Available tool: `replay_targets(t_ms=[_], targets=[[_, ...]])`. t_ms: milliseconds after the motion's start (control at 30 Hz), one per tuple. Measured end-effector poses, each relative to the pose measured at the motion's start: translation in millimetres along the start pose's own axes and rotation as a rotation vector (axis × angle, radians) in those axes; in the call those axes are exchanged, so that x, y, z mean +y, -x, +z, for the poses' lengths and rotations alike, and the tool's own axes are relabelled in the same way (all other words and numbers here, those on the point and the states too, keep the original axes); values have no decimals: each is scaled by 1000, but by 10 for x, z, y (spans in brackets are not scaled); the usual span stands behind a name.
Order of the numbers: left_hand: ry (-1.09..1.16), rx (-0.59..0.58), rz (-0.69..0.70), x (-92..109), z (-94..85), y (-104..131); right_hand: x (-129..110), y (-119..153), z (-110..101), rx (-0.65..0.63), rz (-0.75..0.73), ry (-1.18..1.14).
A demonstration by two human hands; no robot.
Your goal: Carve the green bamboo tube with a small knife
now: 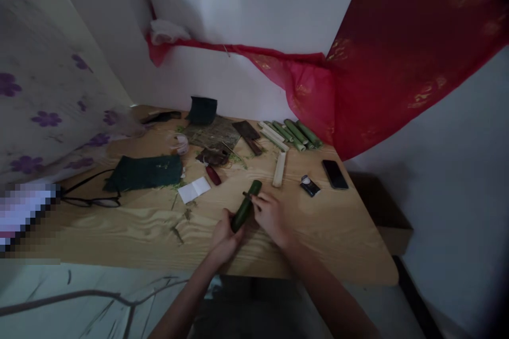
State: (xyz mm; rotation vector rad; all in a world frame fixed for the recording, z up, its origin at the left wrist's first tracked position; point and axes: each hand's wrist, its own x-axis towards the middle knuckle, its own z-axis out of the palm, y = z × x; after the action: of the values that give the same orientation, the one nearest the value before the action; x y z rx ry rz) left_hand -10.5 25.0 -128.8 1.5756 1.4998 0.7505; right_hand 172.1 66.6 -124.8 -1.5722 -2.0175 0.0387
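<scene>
My left hand (pixel 226 237) is wrapped round the lower end of a dark green bamboo tube (pixel 245 207), which tilts up and away to the right above the wooden table. Against the tube's upper part, my right hand (pixel 270 214) pinches a small dark tool (pixel 247 195). Its exact kind is hidden by the fingers and the dim light. Beyond the tube lie a dark red oval object (pixel 213 175) and a folded white paper (pixel 194 189). A pale split bamboo strip (pixel 279 169) rests farther off, above my right hand.
Several green bamboo pieces (pixel 296 133) lie at the back right. A cleaver-like tool (pixel 247 135) is beside a worn board (pixel 212 132). A phone (pixel 334 174) and a small black packet (pixel 309 186) lie right; a dark green cloth (pixel 143 172) and glasses (pixel 91 201) lie left.
</scene>
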Motion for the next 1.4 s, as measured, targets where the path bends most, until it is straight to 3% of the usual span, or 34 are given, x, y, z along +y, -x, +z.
replay_targets(t_ms=[133, 300, 367, 500, 567, 667, 767, 967, 1133, 1200, 1333, 1400], targets=[[8, 56, -39, 4, 4, -7, 90, -193, 29, -8, 69, 46], [107, 17, -15, -23, -27, -9, -129, 226, 74, -46, -139, -32], [111, 3, 1, -25, -30, -11, -103, 247, 70, -44, -162, -28], [85, 61, -7, -24, -8, -18, 89, -80, 57, -26, 36, 48], [104, 85, -14, -34, -2, -15, 83, -133, 64, -20, 52, 29], [129, 89, -17, -51, -17, 1, -73, 89, 76, -34, -63, -45], [126, 22, 32, -41, -40, 15, -129, 281, 68, -12, -177, -71], [-8, 29, 6, -19, -24, 16, 54, -68, 56, 16, 3, 27], [-86, -11, 47, -53, -6, 41, -181, 236, 30, -54, -221, -58], [-123, -39, 65, -35, 2, 53, -159, 297, -7, -53, -274, -70], [-210, -66, 98, 61, 13, 65, 63, 78, -110, 43, 12, -26], [-237, -59, 79, 111, -11, 49, 70, 7, -149, 58, 43, -87]])
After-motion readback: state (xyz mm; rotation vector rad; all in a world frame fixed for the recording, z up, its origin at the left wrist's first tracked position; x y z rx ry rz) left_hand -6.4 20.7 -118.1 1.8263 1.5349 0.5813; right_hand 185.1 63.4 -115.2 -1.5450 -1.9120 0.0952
